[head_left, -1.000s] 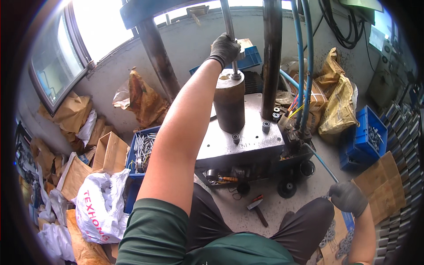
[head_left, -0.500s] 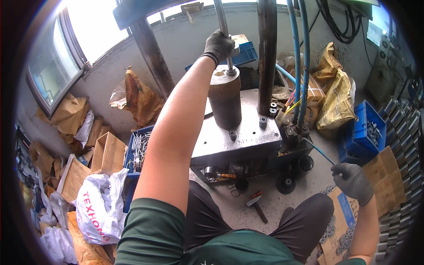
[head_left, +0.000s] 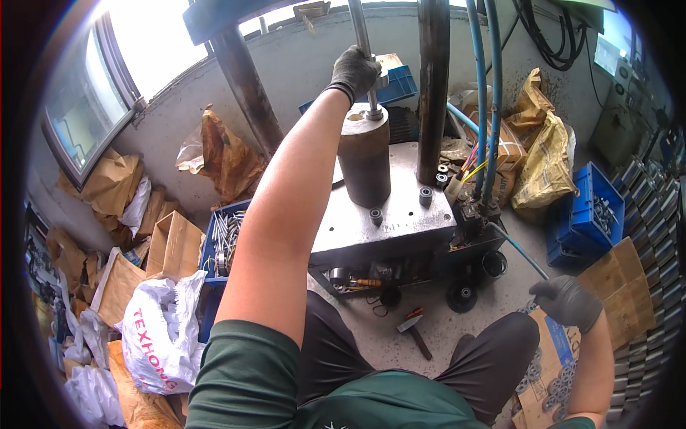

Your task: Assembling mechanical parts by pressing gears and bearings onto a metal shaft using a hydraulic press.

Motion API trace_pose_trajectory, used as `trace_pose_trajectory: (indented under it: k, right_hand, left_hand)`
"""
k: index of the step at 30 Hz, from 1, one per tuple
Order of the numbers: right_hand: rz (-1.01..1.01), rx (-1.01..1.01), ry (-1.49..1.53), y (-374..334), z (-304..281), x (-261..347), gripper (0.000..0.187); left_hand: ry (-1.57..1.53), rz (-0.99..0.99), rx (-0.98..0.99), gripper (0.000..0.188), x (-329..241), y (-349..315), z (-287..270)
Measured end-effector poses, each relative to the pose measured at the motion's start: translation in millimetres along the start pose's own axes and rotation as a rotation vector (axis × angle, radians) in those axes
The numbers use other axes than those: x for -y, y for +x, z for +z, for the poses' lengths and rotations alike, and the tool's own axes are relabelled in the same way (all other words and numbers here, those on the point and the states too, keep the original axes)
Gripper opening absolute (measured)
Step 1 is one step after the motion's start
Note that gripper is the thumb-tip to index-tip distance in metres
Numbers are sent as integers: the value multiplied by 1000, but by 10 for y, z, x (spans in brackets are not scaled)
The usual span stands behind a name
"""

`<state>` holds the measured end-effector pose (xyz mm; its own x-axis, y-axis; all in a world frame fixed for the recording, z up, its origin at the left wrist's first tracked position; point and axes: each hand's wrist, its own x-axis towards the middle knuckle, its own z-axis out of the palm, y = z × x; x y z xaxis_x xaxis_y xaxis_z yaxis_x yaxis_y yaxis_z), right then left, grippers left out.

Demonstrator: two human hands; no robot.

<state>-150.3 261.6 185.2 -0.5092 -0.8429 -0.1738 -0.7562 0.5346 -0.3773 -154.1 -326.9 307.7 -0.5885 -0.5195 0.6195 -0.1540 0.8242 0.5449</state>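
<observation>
Left grip (head_left: pixel 356 70) above table (head_left: pixel 350 233), cluttered floor (head_left: pixel 448 330)

Downward head view (wide fisheye)

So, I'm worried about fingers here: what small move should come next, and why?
Probably ease the left hand off the metal rod before moving the lever: that hand is wrapped around the rod just above the dark cylinder, while the right hand is at the lever's far end.
</observation>
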Motion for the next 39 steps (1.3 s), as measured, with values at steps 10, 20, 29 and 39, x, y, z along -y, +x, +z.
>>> trace_pose_trajectory:
  k: [10, 20, 29, 39]
  right_hand:
    - [29, -105, 262, 43, 78, -171, 27]
    - [56, -29, 120, 37, -9, -23, 26]
    - [-101, -483, 155, 187, -18, -60, 20]
    - [-205, -1203, -278, 1830, -1280, 114, 18]
  left_hand:
    - [24, 17, -34, 24, -1, -7, 23]
    - [36, 23, -30, 26, -13, -29, -5]
    - [23, -21, -69, 29, -57, -98, -4]
    - [22, -19, -58, 32, -73, -122, 18]
